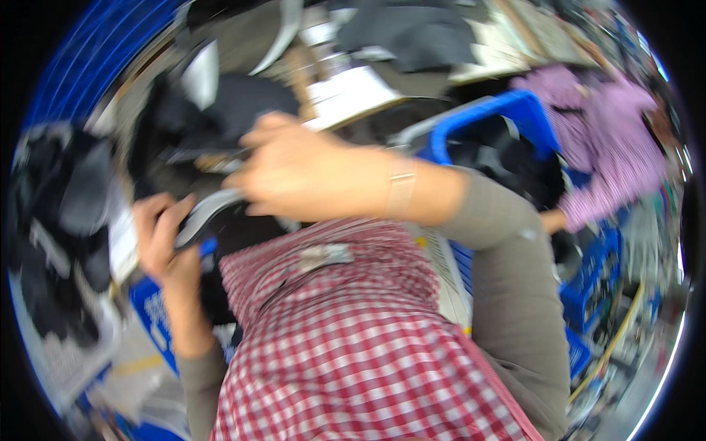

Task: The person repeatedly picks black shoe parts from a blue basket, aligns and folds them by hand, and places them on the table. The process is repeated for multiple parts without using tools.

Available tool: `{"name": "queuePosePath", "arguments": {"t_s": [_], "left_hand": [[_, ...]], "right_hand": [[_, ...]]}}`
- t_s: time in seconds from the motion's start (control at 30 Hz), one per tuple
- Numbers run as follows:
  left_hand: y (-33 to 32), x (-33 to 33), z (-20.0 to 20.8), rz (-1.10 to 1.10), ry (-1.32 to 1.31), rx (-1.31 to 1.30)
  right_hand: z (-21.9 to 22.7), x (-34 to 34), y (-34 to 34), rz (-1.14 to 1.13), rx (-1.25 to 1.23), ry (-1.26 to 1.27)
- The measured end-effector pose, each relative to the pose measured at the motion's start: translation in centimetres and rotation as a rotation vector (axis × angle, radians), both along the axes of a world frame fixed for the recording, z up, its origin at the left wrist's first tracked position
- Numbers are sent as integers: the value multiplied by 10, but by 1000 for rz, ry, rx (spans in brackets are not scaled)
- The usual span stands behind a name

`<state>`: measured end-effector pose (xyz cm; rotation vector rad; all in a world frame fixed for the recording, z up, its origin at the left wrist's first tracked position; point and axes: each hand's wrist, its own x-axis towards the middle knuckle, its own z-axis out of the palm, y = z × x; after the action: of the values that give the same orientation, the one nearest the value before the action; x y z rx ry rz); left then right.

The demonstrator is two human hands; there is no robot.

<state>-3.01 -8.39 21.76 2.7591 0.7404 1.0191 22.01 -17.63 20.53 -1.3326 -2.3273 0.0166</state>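
A curved grey strip (209,213) with a dark edge runs between my two hands, close to my body. My left hand (163,239) pinches its lower left end between thumb and fingers. At the strip's other end, my right hand (287,167) is closed, with its fingers curled and smeared by motion; the strip runs in under them. Black material (246,231) lies just below the strip, partly hidden by my right wrist. Beyond my hands is a heap of black pieces (243,103) on the worktable (412,79).
To the right stands a blue crate (440,140) with dark pieces in it; a person in a striped purple top (603,147) reaches beside it. Black pieces (81,191) are piled at the left. White paper (357,95) lies on the table. Another blue crate (151,312) sits below my left hand.
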Motion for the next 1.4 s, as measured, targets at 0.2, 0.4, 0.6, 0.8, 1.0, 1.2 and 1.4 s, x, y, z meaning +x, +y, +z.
{"name": "queuePosePath", "arguments": {"t_s": [0.2, 0.4, 0.6, 0.8, 1.0, 1.2, 1.4], "left_hand": [[19, 5, 46, -190, 144, -204], [13, 31, 132, 130, -132, 272], [-37, 70, 76, 12, 184, 404], [22, 51, 26, -118, 66, 138], [27, 44, -41, 8, -645, -1296], [-4, 65, -74, -492, -1328, -2070], [9, 32, -16, -5, -755, -1029]], "right_hand": [[-32, -24, 24, -187, 308, 140], [33, -11, 73, -369, 373, 880], [9, -4, 63, -140, -149, 1863], [-29, -20, 57, -332, -225, 1888], [-30, -23, 58, -168, -230, 2043], [-20, -34, 52, -303, -307, 1896], [-16, -25, 42, -294, -334, 1574]]}}
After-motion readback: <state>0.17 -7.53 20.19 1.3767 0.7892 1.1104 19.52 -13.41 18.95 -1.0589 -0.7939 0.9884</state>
